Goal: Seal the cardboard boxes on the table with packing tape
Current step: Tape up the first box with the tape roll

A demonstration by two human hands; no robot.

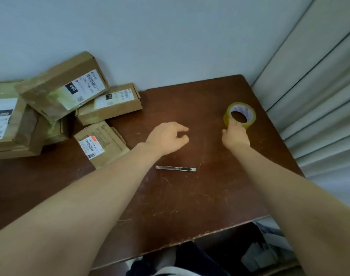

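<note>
A roll of clear yellowish packing tape (239, 114) lies flat at the right side of the brown table (190, 196). My right hand (235, 135) grips the near edge of the roll, fingers curled over its rim. My left hand (167, 136) hovers over the middle of the table with loosely curled fingers and holds nothing. Several cardboard boxes with shipping labels are piled at the left: a large tilted one (63, 86) on top, a small one (110, 104) behind, a flat one (101, 144) nearest my left arm.
A slim utility knife (175, 168) lies on the table between my forearms. A grey wall stands behind the table and a ribbed white panel (319, 86) runs along its right edge. Dark clutter sits under the table's near edge.
</note>
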